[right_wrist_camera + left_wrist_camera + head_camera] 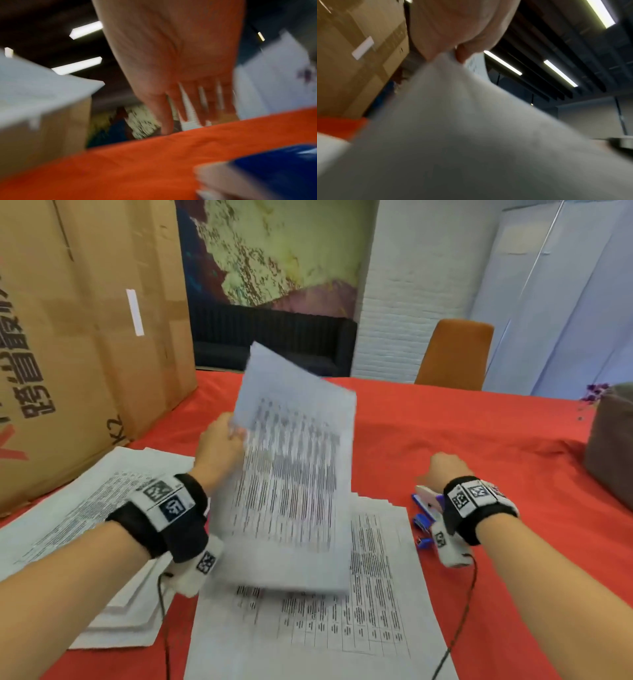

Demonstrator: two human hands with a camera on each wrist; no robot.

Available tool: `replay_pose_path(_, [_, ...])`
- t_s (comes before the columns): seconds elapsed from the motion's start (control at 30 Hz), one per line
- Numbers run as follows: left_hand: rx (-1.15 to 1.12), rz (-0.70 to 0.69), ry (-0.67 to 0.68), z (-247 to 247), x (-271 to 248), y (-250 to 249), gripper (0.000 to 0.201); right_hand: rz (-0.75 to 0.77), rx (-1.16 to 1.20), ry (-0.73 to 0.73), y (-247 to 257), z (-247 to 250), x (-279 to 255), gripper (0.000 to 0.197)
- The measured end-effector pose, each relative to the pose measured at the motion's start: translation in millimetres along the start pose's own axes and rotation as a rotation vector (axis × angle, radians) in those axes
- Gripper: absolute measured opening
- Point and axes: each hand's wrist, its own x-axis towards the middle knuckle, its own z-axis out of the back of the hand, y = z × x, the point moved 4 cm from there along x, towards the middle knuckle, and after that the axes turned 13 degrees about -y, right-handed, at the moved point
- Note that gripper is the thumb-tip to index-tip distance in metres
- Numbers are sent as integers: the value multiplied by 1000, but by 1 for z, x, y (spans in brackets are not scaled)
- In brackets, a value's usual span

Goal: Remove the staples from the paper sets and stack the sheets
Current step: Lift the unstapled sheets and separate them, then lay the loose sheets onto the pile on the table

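Observation:
My left hand [222, 440] pinches the upper left edge of a printed paper set [294, 481] and holds it tilted in the air above a pile of printed sheets [342, 618] lying on the red tablecloth. In the left wrist view the held paper set [471, 135] fills the lower frame, with my fingertips [460, 56] on its edge. My right hand [442, 470] hovers low over the cloth with fingers [188, 108] straight and spread, holding nothing. A blue and white stapler [428, 501] lies just behind that wrist.
Another stack of printed sheets [85, 508] lies at the left. A large cardboard box [85, 337] stands at the table's back left. An orange chair [455, 354] is behind the table, a grey-brown cushion [613, 446] at the right edge. Small blue pieces [423, 530] lie by the stapler.

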Motion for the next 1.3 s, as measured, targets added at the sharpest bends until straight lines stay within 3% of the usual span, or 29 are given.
replay_pose_path(0.03, [16, 11, 101, -6, -8, 7, 10, -31, -138, 110, -14, -11, 1, 42])
replay_pose_path(0.1, [10, 37, 278, -15, -28, 17, 11, -77, -199, 293, -31, -29, -2, 47])
replay_pose_path(0.17, [13, 50, 402, -17, -42, 17, 18, -119, -134, 284, -36, -33, -1, 48])
replay_pose_path(0.23, [20, 46, 450, -18, -49, 13, 19, -158, -5, 139, -29, -20, 3, 51])
replay_pose_path(0.3, [41, 14, 435, -21, -49, 8, 17, -246, 326, -51, -15, -4, 9, 58])
replay_pose_path(0.4, [106, -41, 396, -32, -52, 3, 18, -326, 1125, -273, 20, 21, 9, 52])
replay_pose_path(0.47, [103, -71, 369, -36, -56, -1, 18, -332, 1534, -299, 50, 36, 5, 37])
replay_pose_path(0.53, [86, -94, 351, -39, -60, -5, 19, -264, 1711, -279, 85, 53, -5, 16])
replay_pose_path(0.67, [64, -115, 349, -38, -66, -11, 20, -25, 1585, -280, 127, 56, -25, 18])
replay_pose_path(0.73, [66, -137, 343, -36, -68, -15, 26, 18, 1539, -279, 139, 55, -33, 17])
replay_pose_path(0.87, [100, -180, 314, -33, -71, -22, 22, -38, 1548, -293, 152, 65, -35, 12])
replay_pose_path(1.1, [122, -237, 295, -33, -81, -34, 20, -143, 1417, -388, 150, 80, -28, 48])
replay_pose_path(1.23, [133, -193, 368, -32, -79, -33, 32, -161, 1410, -291, 148, 76, -28, 40])
replay_pose_path(1.3, [145, -148, 417, -31, -71, -29, 22, -244, 1548, -240, 143, 76, -24, 32])
